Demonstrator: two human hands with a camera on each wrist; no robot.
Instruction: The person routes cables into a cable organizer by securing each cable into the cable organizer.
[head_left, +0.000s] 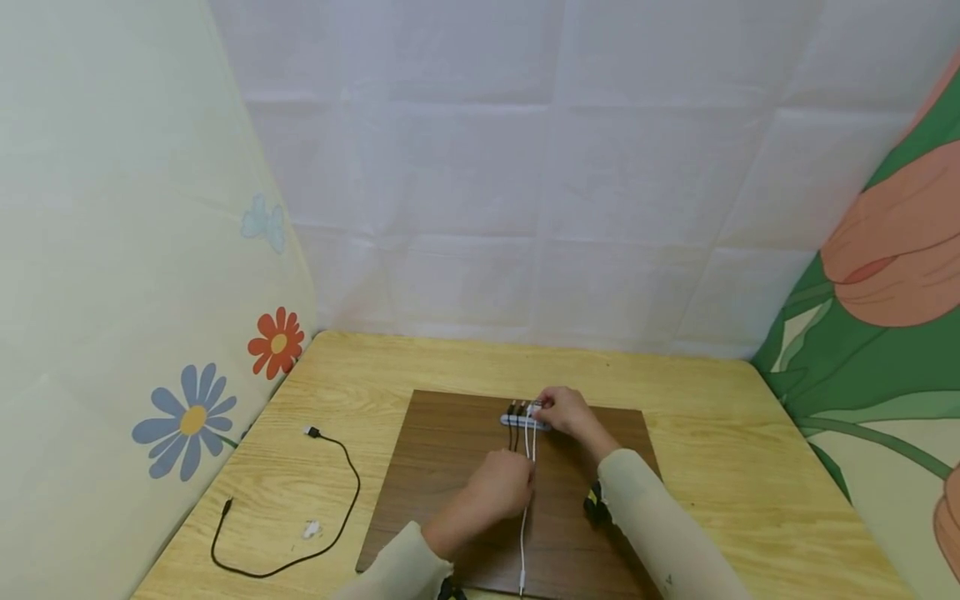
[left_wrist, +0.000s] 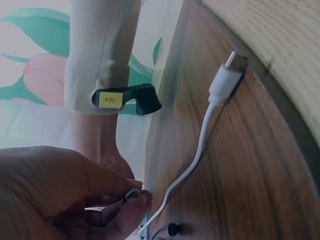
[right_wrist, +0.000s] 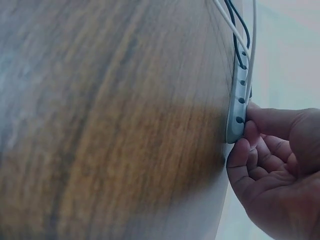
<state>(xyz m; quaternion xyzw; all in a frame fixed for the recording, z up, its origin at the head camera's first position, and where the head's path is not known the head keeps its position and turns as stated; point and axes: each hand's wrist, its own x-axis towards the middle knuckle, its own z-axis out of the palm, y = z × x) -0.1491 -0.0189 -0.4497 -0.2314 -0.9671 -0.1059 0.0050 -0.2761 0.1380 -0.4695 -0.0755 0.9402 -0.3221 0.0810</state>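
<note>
At lower left in the head view, a thin, smooth black cable in a loose curve on a pale, wood-grained tabletop, beside a small white scrap. At lower centre, a flat, dark brown, wood-grained board; over it, left hand, thumb and index finger pinching a small oval-mouthed connector. Near the board's upper edge, a slim, rounded, pale blue slotted clip with black cords and white cables, one trailing downward to a metal-tipped plug. At the clip's right end, right hand, thumb and index finger curled close together; impossible to tell what lies between. Farther right, a black wristband and ribbed, pale sleeve.
</note>
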